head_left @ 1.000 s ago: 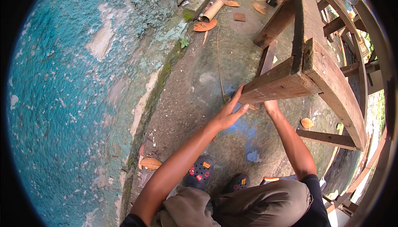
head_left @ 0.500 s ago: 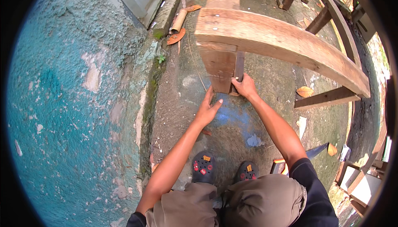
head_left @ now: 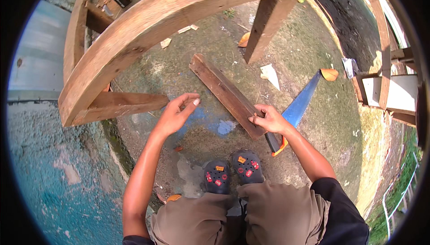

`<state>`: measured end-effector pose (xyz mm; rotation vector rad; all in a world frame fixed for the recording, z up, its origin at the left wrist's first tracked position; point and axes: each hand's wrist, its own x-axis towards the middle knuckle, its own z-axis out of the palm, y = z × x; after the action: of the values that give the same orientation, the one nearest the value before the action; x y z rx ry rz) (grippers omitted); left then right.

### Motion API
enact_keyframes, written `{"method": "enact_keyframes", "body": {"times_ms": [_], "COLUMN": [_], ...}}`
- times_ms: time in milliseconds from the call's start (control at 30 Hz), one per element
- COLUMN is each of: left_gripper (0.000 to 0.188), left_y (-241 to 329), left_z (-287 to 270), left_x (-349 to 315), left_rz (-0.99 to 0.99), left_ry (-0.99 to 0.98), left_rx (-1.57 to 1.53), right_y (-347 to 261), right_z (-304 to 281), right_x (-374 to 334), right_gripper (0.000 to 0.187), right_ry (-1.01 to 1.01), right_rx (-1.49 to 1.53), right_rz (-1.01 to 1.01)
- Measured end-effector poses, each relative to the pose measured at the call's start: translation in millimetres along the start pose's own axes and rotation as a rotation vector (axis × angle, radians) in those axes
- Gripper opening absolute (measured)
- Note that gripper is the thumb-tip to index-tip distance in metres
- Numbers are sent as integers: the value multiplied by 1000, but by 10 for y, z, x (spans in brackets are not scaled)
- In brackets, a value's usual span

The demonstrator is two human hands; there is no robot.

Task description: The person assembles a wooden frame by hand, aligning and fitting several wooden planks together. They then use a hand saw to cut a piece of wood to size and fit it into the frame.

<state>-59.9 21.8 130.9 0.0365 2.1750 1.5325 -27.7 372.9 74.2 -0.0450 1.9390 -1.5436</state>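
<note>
My right hand (head_left: 270, 119) grips the near end of a reddish-brown length of wood (head_left: 224, 92), its thumb and fingers pinched on the edge. The piece slants from upper left to lower right, low over the concrete. My left hand (head_left: 178, 114) holds nothing; its fingers are loosely bent and apart from the thumb. It is nearest the lower end of a wooden leg (head_left: 130, 103), which joins a long wooden rail (head_left: 148, 30) of a frame. Just right of my right hand lies a handsaw with a blue blade (head_left: 301, 101) and a black and orange handle (head_left: 274, 144).
A second leg (head_left: 271, 27) of the frame stands beyond the wood. A rough blue wall (head_left: 67, 169) runs along my left. Dry leaves (head_left: 330, 74) and pale scraps (head_left: 270, 75) lie on the floor. More timber (head_left: 383, 43) stands at the far right.
The view has turned right. My right hand has drawn the wood away from the frame's leg and now holds it to the right. My left hand has come away from the leg's foot.
</note>
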Motion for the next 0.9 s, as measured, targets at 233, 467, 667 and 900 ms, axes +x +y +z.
{"method": "enact_keyframes", "body": {"times_ms": [233, 467, 667, 900], "left_gripper": [48, 49, 34, 48], "left_y": [1251, 2246, 2843, 3118], "left_z": [428, 376, 380, 186], "left_x": [846, 784, 480, 784], "left_rz": [256, 586, 1031, 854], "left_ry": [-254, -492, -310, 561], "left_rx": [440, 361, 175, 822], "right_y": [304, 502, 54, -142], "right_z": [-714, -677, -1064, -1097], "right_x": [-1750, -1898, -334, 167], "right_gripper": [36, 30, 29, 38], "right_ry": [292, 802, 1128, 1037], "right_rx": [-64, 82, -288, -575], "right_rz": [112, 166, 18, -175]}}
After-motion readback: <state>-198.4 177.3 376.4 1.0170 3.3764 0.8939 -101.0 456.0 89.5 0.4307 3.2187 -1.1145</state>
